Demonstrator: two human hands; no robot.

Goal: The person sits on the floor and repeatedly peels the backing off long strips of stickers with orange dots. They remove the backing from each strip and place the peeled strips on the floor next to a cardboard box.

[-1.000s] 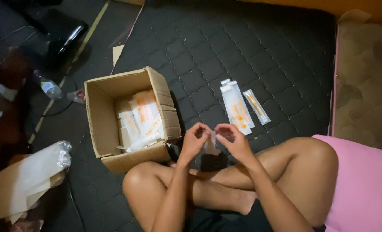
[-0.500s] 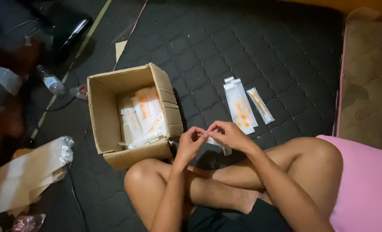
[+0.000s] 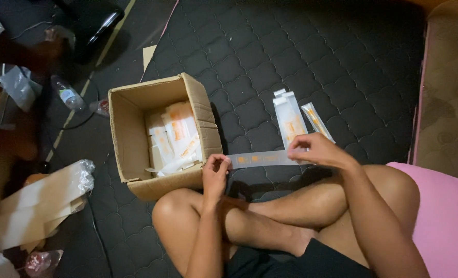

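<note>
I sit cross-legged on a black quilted mattress. My left hand pinches one end of a long clear plastic sleeve with orange print, and my right hand pinches the other end. The sleeve is stretched flat between them, above my knees. Just left of my left hand stands an open cardboard box with several white and orange packets inside. Beyond my right hand two flat packets and a narrow sleeve lie on the mattress.
A stack of pale flat bags lies at the lower left. A plastic water bottle lies on the dark floor left of the box. A pink cushion is at my right, a brown patterned mat beyond it.
My hands were close together in front of me; now they have moved apart and the clear sleeve is pulled out flat between them. The view has shifted a little.
</note>
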